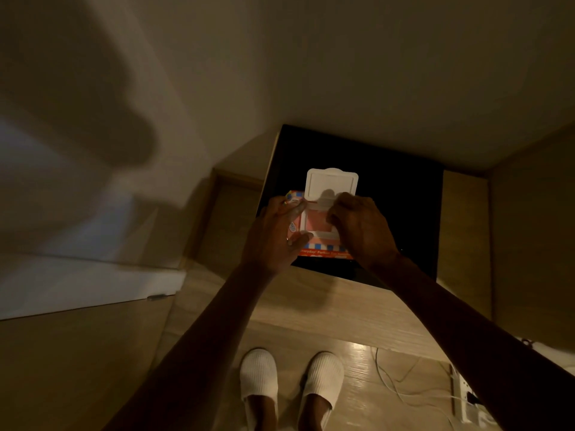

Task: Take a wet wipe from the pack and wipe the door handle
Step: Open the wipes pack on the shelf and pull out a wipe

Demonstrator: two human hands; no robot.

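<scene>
Left hand (273, 234) grips wet wipe pack (323, 252), lid (331, 185) flipped up; right hand (357, 225) fingers curl at opening, hold on wipe unclear; wipe-drawing step; next likely needs clean upward pull, pack steadied

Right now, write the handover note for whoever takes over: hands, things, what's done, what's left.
Left hand: grips the left side of the orange-and-pink plastic wet wipe pack, holding it over the black flat surface.
Right hand: fingers curled at the pack's opening; whether they pinch a wipe cannot be told.
Done: the white plastic flip lid stands open.
Left: pull a wipe free, then wipe the door handle, which is not in view.
</scene>
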